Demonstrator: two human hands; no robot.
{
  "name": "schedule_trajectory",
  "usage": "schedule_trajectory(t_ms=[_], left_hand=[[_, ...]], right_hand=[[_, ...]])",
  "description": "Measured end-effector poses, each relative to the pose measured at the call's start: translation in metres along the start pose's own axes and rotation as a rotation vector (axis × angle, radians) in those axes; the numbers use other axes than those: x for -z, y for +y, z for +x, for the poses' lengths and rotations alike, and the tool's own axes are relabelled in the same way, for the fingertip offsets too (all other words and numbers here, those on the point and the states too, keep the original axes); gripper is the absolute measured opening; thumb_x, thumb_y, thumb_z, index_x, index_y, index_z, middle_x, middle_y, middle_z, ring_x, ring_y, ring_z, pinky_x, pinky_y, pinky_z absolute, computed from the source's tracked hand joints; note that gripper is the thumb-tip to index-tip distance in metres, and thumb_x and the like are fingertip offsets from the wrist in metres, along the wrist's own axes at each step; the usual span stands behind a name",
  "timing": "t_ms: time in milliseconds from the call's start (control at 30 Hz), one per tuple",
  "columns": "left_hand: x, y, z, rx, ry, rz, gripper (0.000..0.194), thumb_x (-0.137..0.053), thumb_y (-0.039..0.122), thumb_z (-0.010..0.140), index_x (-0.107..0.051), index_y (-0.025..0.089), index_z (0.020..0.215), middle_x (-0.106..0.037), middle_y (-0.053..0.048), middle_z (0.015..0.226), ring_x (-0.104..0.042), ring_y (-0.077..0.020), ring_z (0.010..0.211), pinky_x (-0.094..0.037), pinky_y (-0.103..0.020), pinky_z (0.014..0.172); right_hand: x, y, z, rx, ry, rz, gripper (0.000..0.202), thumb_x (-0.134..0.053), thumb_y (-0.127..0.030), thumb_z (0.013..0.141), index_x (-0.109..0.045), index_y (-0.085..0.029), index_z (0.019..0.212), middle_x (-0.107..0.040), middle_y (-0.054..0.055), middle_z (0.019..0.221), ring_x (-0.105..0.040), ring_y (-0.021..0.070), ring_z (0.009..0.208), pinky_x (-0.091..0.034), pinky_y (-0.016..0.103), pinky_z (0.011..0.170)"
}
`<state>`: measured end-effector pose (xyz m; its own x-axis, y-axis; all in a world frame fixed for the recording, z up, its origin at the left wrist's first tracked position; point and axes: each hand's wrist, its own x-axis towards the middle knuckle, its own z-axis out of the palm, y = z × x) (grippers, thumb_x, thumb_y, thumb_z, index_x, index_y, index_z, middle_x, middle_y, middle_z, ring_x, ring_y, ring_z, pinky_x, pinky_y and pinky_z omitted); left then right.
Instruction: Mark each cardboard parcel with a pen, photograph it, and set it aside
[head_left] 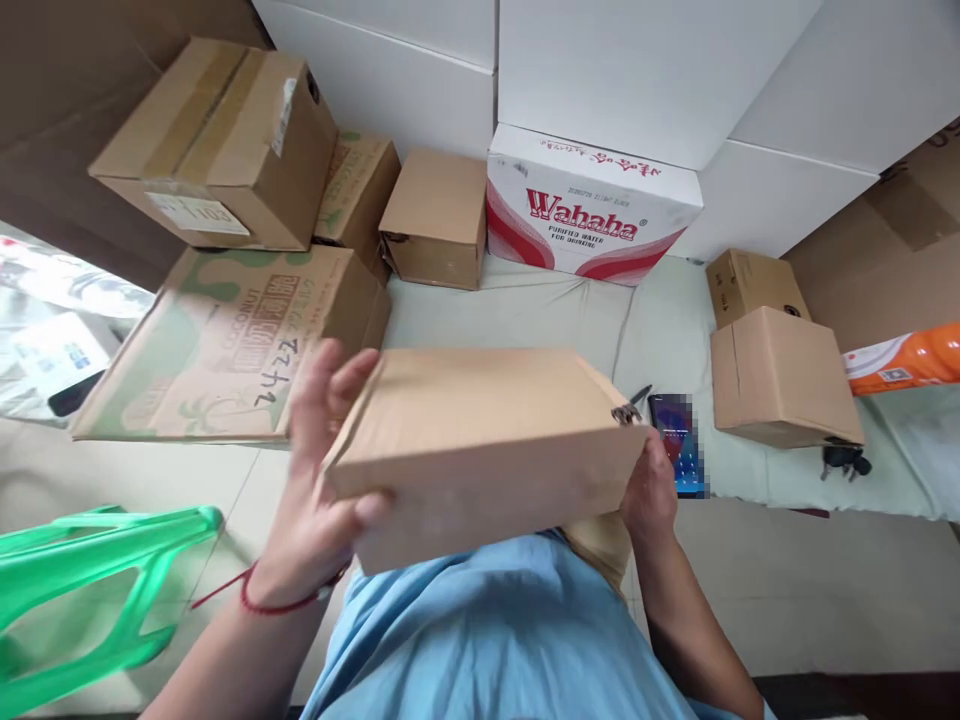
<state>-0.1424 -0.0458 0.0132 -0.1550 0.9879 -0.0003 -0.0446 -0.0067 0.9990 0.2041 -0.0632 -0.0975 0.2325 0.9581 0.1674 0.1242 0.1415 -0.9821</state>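
A closed brown cardboard box (487,440) is held tilted in the air in front of my blue shirt. My left hand (330,450) grips its left end, thumb on the near side and fingers spread at the far left edge. At the right end, my right hand (651,485) supports the box, its fingers partly hidden behind it. A dark mark shows on the box's right corner. Beyond the right end, a phone (677,445) with a lit screen lies on the pale cloth, a thin dark object beside it.
A coconut box (225,340) and a taped box (217,150) stand at left. A brown box (435,215) and a Wahaha box (589,210) stand at the back. Small boxes (784,375) and keys (846,460) are at right. A green stool (112,590) stands lower left.
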Motion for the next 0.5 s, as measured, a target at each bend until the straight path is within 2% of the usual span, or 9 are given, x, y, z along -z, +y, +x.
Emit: schedule_trajectory(t_ms=[33, 100, 167, 233, 333, 433, 500], left_hand=[[-0.015, -0.009, 0.009, 0.104, -0.017, -0.054, 0.12, -0.097, 0.074, 0.059, -0.05, 0.037, 0.163, -0.053, -0.006, 0.167, -0.048, -0.0441, 0.152, -0.055, -0.049, 0.113], [-0.036, -0.023, 0.022, 0.365, -0.029, -0.137, 0.107, -0.096, 0.072, 0.061, -0.06, 0.029, 0.152, -0.064, -0.01, 0.153, -0.06, -0.0442, 0.139, -0.061, -0.045, 0.097], [-0.047, -0.031, 0.027, 0.49, -0.053, -0.197, 0.095, -0.093, 0.075, 0.066, -0.065, 0.025, 0.142, -0.07, -0.011, 0.144, -0.065, -0.0403, 0.132, -0.061, -0.04, 0.091], [-0.051, -0.034, 0.027, 0.483, -0.054, -0.264, 0.088, -0.088, 0.081, 0.071, -0.069, 0.024, 0.137, -0.069, -0.011, 0.146, -0.065, -0.0353, 0.133, -0.06, -0.036, 0.094], [-0.049, -0.028, 0.022, 0.435, -0.036, -0.323, 0.079, -0.085, 0.077, 0.078, -0.071, 0.026, 0.136, -0.07, -0.011, 0.149, -0.065, -0.0317, 0.134, -0.058, -0.037, 0.098], [-0.048, -0.017, 0.013, 0.373, -0.084, -0.224, 0.071, -0.09, 0.066, 0.08, -0.076, 0.022, 0.134, -0.072, -0.013, 0.147, -0.061, -0.0354, 0.141, -0.053, -0.043, 0.111], [-0.048, -0.014, 0.008, 0.362, -0.107, -0.139, 0.072, -0.089, 0.067, 0.081, -0.077, 0.02, 0.134, -0.071, -0.014, 0.149, -0.058, -0.0387, 0.145, -0.047, -0.049, 0.12]], right_hand=[[0.007, -0.004, -0.003, -0.012, -0.014, 0.054, 0.064, -0.04, -0.071, 0.107, -0.067, -0.026, 0.143, -0.074, 0.015, 0.138, -0.074, 0.032, 0.123, -0.065, 0.048, 0.097], [0.016, -0.012, -0.009, -0.021, -0.093, 0.049, 0.076, -0.046, -0.081, 0.101, -0.063, -0.028, 0.152, -0.064, 0.015, 0.156, -0.064, 0.0359, 0.143, -0.059, 0.052, 0.111], [0.019, -0.017, -0.012, -0.031, -0.167, -0.007, 0.082, -0.058, -0.081, 0.097, -0.055, -0.029, 0.161, -0.055, 0.014, 0.166, -0.055, 0.0364, 0.153, -0.054, 0.052, 0.12], [0.018, -0.02, -0.01, -0.055, -0.137, -0.027, 0.079, -0.065, -0.072, 0.099, -0.05, -0.03, 0.164, -0.054, 0.012, 0.168, -0.054, 0.0342, 0.154, -0.052, 0.051, 0.122], [0.012, -0.02, -0.001, -0.118, 0.033, 0.028, 0.058, -0.058, -0.063, 0.106, -0.058, -0.03, 0.155, -0.064, 0.012, 0.157, -0.063, 0.0306, 0.143, -0.058, 0.048, 0.113], [0.008, -0.017, 0.008, -0.2, 0.15, 0.132, 0.047, -0.055, -0.063, 0.107, -0.066, -0.03, 0.139, -0.071, 0.011, 0.144, -0.07, 0.0277, 0.127, -0.063, 0.043, 0.095], [0.007, -0.014, 0.012, -0.239, 0.181, 0.169, 0.044, -0.059, -0.062, 0.106, -0.068, -0.029, 0.133, -0.073, 0.009, 0.141, -0.071, 0.0257, 0.119, -0.063, 0.038, 0.084]])
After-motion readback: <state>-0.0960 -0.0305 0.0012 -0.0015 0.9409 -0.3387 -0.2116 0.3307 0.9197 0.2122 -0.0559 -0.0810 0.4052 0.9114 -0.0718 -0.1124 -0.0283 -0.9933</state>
